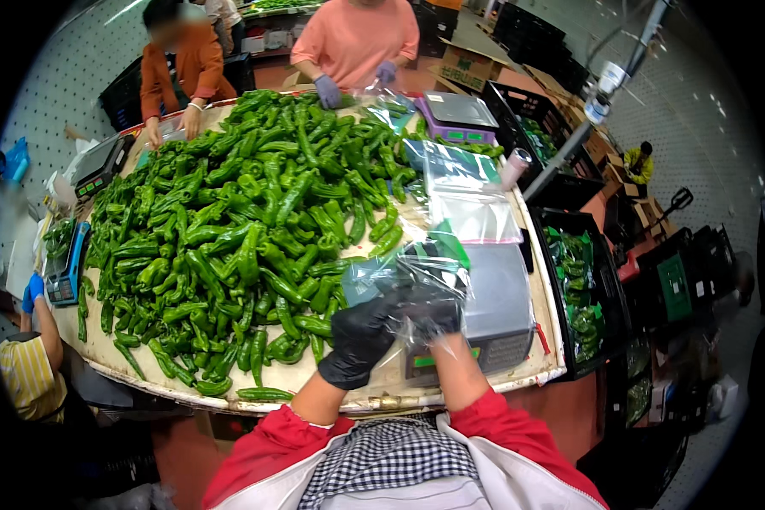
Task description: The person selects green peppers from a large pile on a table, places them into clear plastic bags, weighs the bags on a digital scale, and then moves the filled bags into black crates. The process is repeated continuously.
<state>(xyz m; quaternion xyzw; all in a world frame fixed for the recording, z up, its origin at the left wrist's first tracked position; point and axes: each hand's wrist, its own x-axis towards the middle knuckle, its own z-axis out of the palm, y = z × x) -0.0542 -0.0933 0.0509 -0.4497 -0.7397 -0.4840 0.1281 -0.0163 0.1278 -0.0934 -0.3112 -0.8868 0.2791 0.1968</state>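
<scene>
Both my hands wear black gloves and meet at a clear plastic bag (414, 271) with green printed parts, near the table's front right. My left hand (361, 335) grips the bag's near left side. My right hand (435, 312) is partly inside or behind the clear film, so its fingers are hard to make out. A large heap of long green peppers (248, 236) lies to the left of the bag. Just right of my hands, a digital scale (497, 293) stands with flat clear bags (472, 213) overlapping its far end.
Crates (577, 287) of bagged peppers stand beyond the table's right rim (539, 274), near a metal pole (558, 162). A purple scale (459, 118) stands at the far right corner, a blue scale (67, 268) at the left. Co-workers' gloved hands (327, 91) and bare hands (191, 120) are across the table.
</scene>
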